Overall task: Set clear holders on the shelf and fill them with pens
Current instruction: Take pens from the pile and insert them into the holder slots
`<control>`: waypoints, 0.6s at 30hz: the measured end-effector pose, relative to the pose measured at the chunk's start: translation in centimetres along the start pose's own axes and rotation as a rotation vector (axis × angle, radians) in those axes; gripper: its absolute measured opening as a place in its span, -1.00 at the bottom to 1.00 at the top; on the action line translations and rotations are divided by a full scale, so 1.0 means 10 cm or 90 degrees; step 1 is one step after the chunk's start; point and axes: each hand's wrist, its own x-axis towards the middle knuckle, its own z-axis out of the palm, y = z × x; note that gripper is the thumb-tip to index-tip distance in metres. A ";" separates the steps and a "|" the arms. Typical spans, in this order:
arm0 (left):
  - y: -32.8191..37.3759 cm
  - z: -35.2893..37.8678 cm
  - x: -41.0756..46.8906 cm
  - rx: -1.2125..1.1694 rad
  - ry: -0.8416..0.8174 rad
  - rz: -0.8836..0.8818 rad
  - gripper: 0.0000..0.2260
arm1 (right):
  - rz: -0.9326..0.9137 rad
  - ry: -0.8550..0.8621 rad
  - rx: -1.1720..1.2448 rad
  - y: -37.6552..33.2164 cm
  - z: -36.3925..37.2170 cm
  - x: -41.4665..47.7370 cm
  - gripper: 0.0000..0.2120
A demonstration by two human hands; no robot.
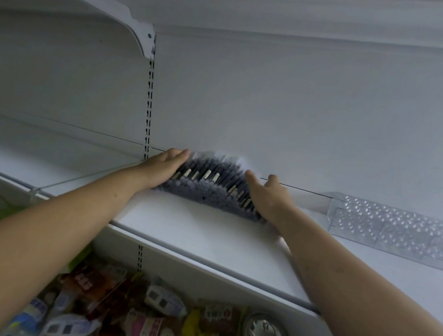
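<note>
A clear holder packed with several dark pens (pixel 206 183) sits on the white shelf (pixel 205 231), close to the back wall. My left hand (pixel 161 167) lies flat against the holder's left end with straight fingers. On the holder's right end rests my right hand (pixel 266 196), its fingers stretched over the pens. An empty clear holder (pixel 403 232) with rows of round holes lies on the same shelf to the right, apart from both hands.
A slotted upright (pixel 149 105) runs up the back wall left of the pens. A thin clear divider (pixel 81 177) crosses the shelf at left. Another shelf bracket (pixel 137 31) hangs above left. Below the shelf lies a bin of packaged goods (pixel 152 315).
</note>
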 end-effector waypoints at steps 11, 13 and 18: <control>0.06 0.04 0.06 -0.006 -0.055 0.024 -0.45 | -0.045 -0.024 -0.102 -0.20 0.32 -0.04 -0.13; 0.05 0.04 0.05 -0.008 -0.048 0.028 -0.47 | -0.055 -0.030 -0.123 -0.18 0.32 -0.07 -0.12; 0.06 0.03 0.03 -0.011 -0.073 0.044 -0.40 | -0.148 -0.034 -0.148 -0.15 0.28 -0.08 -0.15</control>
